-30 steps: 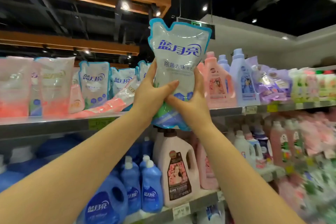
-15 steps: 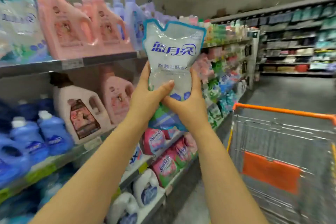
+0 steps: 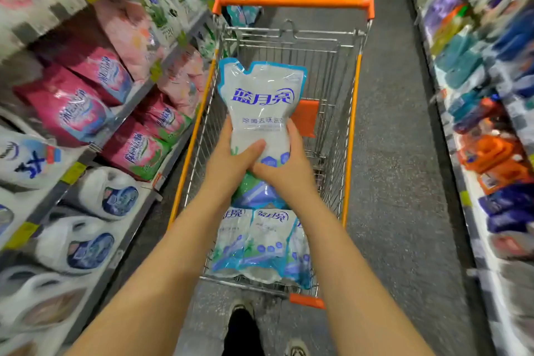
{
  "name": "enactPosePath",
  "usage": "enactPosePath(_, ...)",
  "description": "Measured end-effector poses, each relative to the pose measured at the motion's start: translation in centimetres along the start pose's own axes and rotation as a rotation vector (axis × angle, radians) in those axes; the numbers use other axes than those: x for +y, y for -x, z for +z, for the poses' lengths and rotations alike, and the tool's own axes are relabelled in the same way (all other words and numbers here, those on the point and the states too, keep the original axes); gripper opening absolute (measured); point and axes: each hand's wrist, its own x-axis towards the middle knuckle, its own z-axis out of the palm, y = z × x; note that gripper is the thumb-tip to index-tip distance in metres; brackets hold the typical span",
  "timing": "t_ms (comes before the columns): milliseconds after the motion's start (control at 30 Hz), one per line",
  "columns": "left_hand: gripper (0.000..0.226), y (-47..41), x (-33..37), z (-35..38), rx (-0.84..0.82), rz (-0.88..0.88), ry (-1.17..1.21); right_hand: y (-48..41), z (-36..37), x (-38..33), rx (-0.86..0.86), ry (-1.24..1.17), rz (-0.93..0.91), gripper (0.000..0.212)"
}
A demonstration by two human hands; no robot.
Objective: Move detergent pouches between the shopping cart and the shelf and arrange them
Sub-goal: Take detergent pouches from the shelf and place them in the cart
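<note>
A clear detergent pouch (image 3: 261,101) with blue edging and blue lettering is held upright over the shopping cart (image 3: 351,113). My left hand (image 3: 228,165) grips its lower left side with the thumb across the front. My right hand (image 3: 284,170) grips the lower right side. Both hands cover the pouch's lower part. Below my wrists, three matching pouches (image 3: 260,243) lie side by side in the near end of the cart basket. The cart has an orange handle bar (image 3: 293,1) at its far end and orange rim rails.
Shelves on the left (image 3: 72,173) hold pink bags (image 3: 69,110) and white bags with yellow price tags. Shelves on the right (image 3: 491,153) carry blue and orange bottles. A grey aisle floor (image 3: 398,182) runs right of the cart. My shoes (image 3: 242,324) stand behind the cart.
I have turned from the high shelf to the cart, and the pouch held in both hands has come down from shelf height to just over the cart basket.
</note>
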Motion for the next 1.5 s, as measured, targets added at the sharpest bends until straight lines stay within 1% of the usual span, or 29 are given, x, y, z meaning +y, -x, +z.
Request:
enactPosePath(67,0.082,-1.1,-2.8,1.6,-0.068,-0.081,-0.014,-0.5,-0.7,3.2,0.018,-0.004,0.1,0.087)
enactPosePath(133,0.071,-2.2,-5.8,2.7,-0.147,-0.16,-0.021,-0.8,-1.1,6.2,0.024,-0.011,0.198,0.093)
enactPosePath(233,0.053,-3.3,-10.0,4.1,-0.278,-0.31,0.013,-1.1,-1.3,10.4,0.047,-0.004,0.344,0.088)
enactPosePath(333,0.047,-3.9,-14.8,5.4,-0.33,-0.492,-0.015,-0.7,-1.4,14.3,0.06,0.005,0.517,0.088)
enactPosePath(400,0.05,-3.8,-18.3,6.2,-0.369,-0.626,-0.053,0.1,-1.5,16.6,0.058,0.029,0.662,0.085)
enactPosePath(467,0.065,-3.0,-21.1,6.8,-0.429,-0.736,-0.082,1.2,-1.6,19.0,0.074,0.07,0.765,0.083)
enactPosePath(533,0.075,-1.4,-23.8,7.0,-0.502,-0.844,-0.12,2.2,-1.4,21.2,0.031,0.207,0.874,0.084)
enactPosePath(600,0.072,0.7,-25.2,7.2,-0.588,-0.901,-0.157,3.0,-1.2,22.4,-0.117,0.373,0.971,0.082)
enactPosePath(667,0.057,2.0,-25.6,7.6,-0.642,-0.879,-0.236,3.4,-0.7,23.3,-0.238,0.492,1.037,0.073)
enactPosePath(733,0.046,2.1,-26.2,8.1,-0.634,-0.865,-0.316,3.7,-0.4,23.9,-0.276,0.556,1.067,0.062)
enactPosePath(800,0.039,1.9,-26.9,8.3,-0.604,-0.899,-0.335,3.6,-0.2,24.3,-0.27,0.56,1.088,0.062)
enactPosePath(933,0.038,1.9,-26.5,8.3,-0.62,-0.9,-0.391,4.0,0.1,24.8,-0.226,0.554,1.087,0.07)
enactPosePath(1067,0.047,2.4,-25.7,7.6,-0.615,-0.927,-0.544,4.7,0.2,24.4,-0.166,0.534,1.111,0.074)
enactPosePath(1100,0.043,2.4,-25.3,7.3,-0.621,-0.929,-0.584,4.7,0.3,24.1,-0.152,0.539,1.109,0.074)
enactPosePath(1133,0.032,2.5,-24.6,7.0,-0.609,-0.924,-0.603,4.8,0.4,23.7,-0.14,0.551,1.089,0.073)
enactPosePath(1167,0.017,2.5,-23.8,6.7,-0.588,-0.921,-0.607,4.9,0.4,23.1,-0.133,0.561,1.048,0.071)
enactPosePath(1200,0.006,2.5,-23.1,6.5,-0.556,-0.909,-0.593,5.1,0.5,22.5,-0.128,0.561,0.99,0.068)
enactPosePath(1233,0.012,2.5,-22.4,6.2,-0.531,-0.888,-0.561,5.2,0.4,21.7,-0.124,0.558,0.918,0.064)
enactPosePath(1300,0.008,2.9,-20.5,5.8,-0.444,-0.877,-0.437,5.6,0.3,19.8,-0.119,0.546,0.777,0.055)
enactPosePath(1367,0.009,3.5,-17.9,5.5,-0.337,-0.843,-0.302,5.8,0.4,17.5,-0.081,0.502,0.659,0.047)
enactPosePath(1400,0.01,3.8,-16.5,5.4,-0.281,-0.802,-0.242,5.8,0.5,16.1,-0.056,0.465,0.605,0.043)
enactPosePath(1500,0.021,4.7,-11.8,4.0,-0.133,-0.665,-0.097,5.9,1.6,11.5,-0.009,0.371,0.414,0.031)
